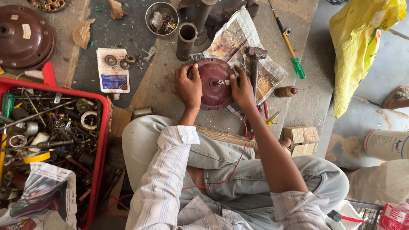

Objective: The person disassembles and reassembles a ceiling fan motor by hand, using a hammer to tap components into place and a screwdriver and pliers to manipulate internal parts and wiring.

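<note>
- The left hand (188,86) grips the left rim of a round maroon motor cover (215,83), fingers curled over its edge.
- The right hand (242,88) clasps the cover's right rim, thumb lying toward the short shaft (220,81) at its centre.
- The cover sits between the two hands, flat on a sheet of newspaper (238,38) spread on the concrete floor (306,102).
- Just beyond the right hand a hammer (254,64) lies on the paper; farther right are a small brown bottle (284,91) and a green-handled screwdriver (290,50).
- Beyond the left hand stands a dark metal pipe (186,40), with a steel bowl (161,17) of small parts behind it.
- A thin red wire (238,157) trails from under the right hand across the person's lap.
- Well to the left of the left hand sits a red crate (102,140) full of tools and scrap; a yellow plastic bag (362,47) lies far right.
</note>
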